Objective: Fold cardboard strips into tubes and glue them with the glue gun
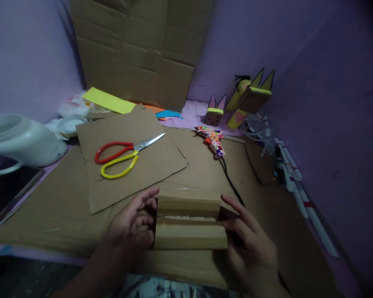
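Note:
A folded cardboard piece (191,237) with a groove along its middle is held between both hands near the front of the table. Whitish, glue-like residue shows in the groove. My left hand (136,223) grips its left end, fingers curled against the edge. At the right end, my right hand (248,236) holds it with fingers bent around the side. Scissors (139,147) with one red and one yellow handle lie on a flat cardboard sheet (112,126) to the left. A patterned glue gun (214,140) rests beyond my right hand, its black cord running toward me.
A white jug (34,140) and a dark phone-like object (15,190) are at the left. Cardboard animal figures (214,116) stand at the back right. White sticks (313,223) line the right edge. A large cardboard panel (136,49) leans on the wall.

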`<state>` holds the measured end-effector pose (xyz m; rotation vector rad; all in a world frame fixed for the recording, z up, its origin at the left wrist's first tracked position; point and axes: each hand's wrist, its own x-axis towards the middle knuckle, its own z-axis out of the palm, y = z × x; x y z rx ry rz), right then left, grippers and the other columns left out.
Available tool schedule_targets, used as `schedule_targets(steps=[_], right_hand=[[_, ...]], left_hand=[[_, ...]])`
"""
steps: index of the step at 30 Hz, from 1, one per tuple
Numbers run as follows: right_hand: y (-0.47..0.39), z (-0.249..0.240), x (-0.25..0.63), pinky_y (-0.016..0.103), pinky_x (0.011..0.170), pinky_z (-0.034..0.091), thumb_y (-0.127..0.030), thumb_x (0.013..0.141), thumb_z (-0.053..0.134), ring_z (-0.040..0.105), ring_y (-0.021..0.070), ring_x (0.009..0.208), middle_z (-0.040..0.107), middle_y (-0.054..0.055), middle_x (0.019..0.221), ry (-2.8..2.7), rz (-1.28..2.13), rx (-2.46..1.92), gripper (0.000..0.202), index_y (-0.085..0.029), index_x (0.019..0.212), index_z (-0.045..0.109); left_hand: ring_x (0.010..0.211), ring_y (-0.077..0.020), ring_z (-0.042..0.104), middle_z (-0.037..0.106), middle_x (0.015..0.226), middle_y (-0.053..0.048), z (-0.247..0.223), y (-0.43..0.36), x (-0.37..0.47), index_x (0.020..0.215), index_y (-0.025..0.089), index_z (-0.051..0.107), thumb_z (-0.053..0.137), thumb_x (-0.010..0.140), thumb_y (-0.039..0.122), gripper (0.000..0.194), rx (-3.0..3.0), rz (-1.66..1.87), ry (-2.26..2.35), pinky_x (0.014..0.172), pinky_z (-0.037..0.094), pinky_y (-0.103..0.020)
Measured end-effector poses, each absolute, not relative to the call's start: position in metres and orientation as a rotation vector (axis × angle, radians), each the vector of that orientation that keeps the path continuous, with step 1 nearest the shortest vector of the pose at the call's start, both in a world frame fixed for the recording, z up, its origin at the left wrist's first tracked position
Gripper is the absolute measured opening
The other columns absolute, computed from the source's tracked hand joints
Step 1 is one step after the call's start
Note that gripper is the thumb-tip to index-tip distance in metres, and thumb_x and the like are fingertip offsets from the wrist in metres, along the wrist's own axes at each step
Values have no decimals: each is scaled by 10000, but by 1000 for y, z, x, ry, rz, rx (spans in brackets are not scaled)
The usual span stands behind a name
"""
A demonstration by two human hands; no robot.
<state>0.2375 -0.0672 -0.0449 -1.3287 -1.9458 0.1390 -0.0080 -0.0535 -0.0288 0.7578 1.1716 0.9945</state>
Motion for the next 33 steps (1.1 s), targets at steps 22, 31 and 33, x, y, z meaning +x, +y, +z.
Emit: schedule_targets(steps=[22,31,33], right_hand=[[-70,-42,242,238,621,592,-134,725,614,721,202,756,720,108,990,-1738,318,-1151,97,-199,677,666],[-81,-52,242,276,652,591,-122,730,616,694,210,850,678,79,1050,-1742,279,-1165,118,-221,743,679],[-83,-54,242,281,680,587,-118,735,607,684,205,875,666,69,1067,-1697,314,-1166,130,-226,753,676]], left_hand=[[1150,-279,523,675,1068,-79,-19,-77,32,1111,183,581,670,634,277,494,387,1197,1157,944,407,-333],[920,-233,630,702,875,-37,-9,-73,31,1006,153,600,586,650,163,356,294,1140,1051,736,464,-289],[879,-221,639,702,859,-33,-8,-72,31,1006,156,600,566,642,142,367,300,1134,1054,668,462,-262]])
